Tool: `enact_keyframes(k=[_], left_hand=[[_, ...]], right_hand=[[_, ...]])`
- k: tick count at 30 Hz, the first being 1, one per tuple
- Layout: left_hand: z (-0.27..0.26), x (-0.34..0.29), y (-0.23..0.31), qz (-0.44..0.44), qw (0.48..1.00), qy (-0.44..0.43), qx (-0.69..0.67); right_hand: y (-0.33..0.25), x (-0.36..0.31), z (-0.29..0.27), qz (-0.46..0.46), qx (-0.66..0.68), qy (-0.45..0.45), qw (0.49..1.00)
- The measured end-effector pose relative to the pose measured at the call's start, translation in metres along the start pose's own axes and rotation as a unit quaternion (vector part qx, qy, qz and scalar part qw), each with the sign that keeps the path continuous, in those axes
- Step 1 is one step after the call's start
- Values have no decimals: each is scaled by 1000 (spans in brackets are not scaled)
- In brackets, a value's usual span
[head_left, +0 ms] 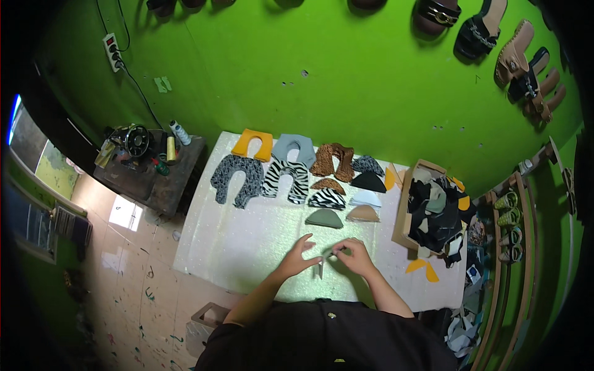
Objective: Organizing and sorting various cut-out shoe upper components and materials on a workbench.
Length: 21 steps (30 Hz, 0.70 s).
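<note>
Over the near part of the pale table (241, 247), my left hand (298, 257) is open, thumb and fingers spread apart. Close to its thumb tip is a narrow whitish strip (320, 269); I cannot tell whether the thumb touches it. My right hand (352, 256) is closed in a pinch on something small, too small to name. Beyond my hands lie half-moon pieces, including a green one (324, 218), a tan one (363, 214) and a zebra-print one (327, 198). Farther back are horseshoe-shaped pieces: yellow (265, 146), grey-blue (295, 144), brown patterned (323, 162), grey patterned (252, 170) and zebra-print (273, 177).
An open cardboard box (402, 217) of dark scraps stands at the table's right, with yellow pieces (424, 269) beside it. A sewing machine (135, 142) occupies a stand at left. Sandals (476, 37) hang on the green wall; a wooden rack (526, 247) holds green sandals.
</note>
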State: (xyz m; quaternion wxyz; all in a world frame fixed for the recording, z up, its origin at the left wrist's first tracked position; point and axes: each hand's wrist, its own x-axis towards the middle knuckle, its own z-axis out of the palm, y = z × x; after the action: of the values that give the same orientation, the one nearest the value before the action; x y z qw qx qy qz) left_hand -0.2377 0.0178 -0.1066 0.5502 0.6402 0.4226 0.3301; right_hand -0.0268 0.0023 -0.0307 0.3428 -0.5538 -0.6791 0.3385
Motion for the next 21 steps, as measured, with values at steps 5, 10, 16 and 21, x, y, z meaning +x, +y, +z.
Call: enact_keyframes(k=[5, 10, 16, 21], left_hand=[[-81, 18, -20, -138, 892, -15, -430], [-144, 82, -22, -139, 959, -4, -248], [-174, 138, -32, -213, 944, 42, -247], [-182, 142, -43, -266, 936, 68, -220]], right_hand=[[-2, 100, 43, 93, 164, 99, 977], [8, 190, 64, -23, -120, 166, 978], [27, 252, 80, 59, -190, 68, 978], [43, 267, 90, 120, -217, 68, 966]])
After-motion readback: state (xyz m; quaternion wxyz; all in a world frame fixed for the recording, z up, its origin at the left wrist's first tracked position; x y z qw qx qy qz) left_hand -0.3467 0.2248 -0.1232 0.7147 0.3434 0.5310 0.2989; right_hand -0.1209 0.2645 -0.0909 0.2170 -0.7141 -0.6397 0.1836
